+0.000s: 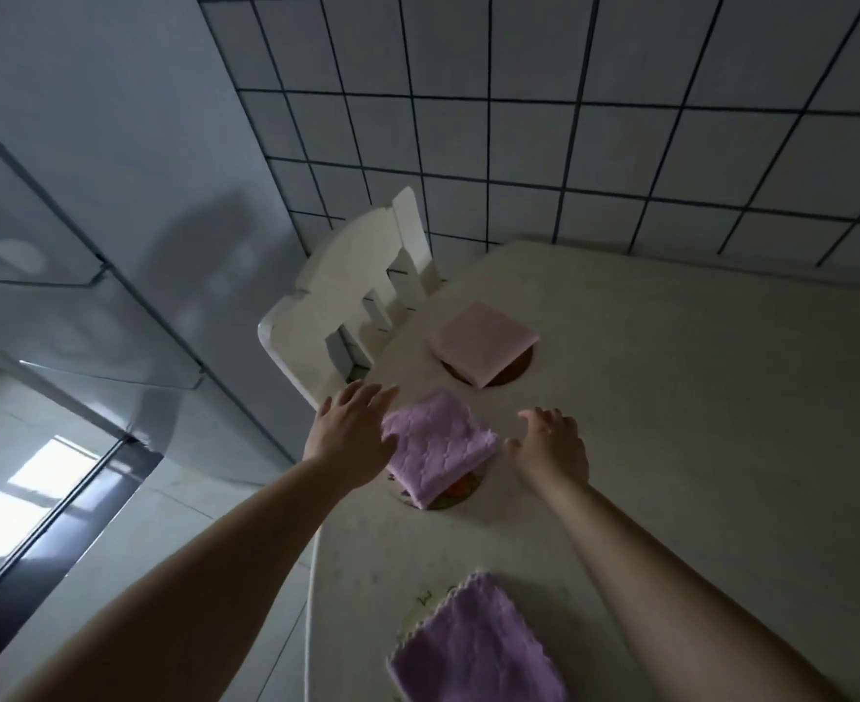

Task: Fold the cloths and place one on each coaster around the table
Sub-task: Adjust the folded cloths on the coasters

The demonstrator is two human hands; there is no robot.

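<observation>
A folded purple cloth [438,450] lies on a patterned coaster [461,491] near the table's left edge. My left hand [352,433] hovers just left of it with fingers spread, holding nothing. On the cloth's other side my right hand [552,448] sits with fingers loosely bent, also holding nothing. Farther back a folded pink cloth [483,342] covers a brown coaster [511,372]. Near the bottom of the view another folded purple cloth [473,646] lies on a pale coaster [418,620].
The white table [696,423] stretches to the right. A white chair [347,306] is tucked against its far left side. A tiled wall [570,119] stands behind, and a grey cabinet front [88,220] fills the left.
</observation>
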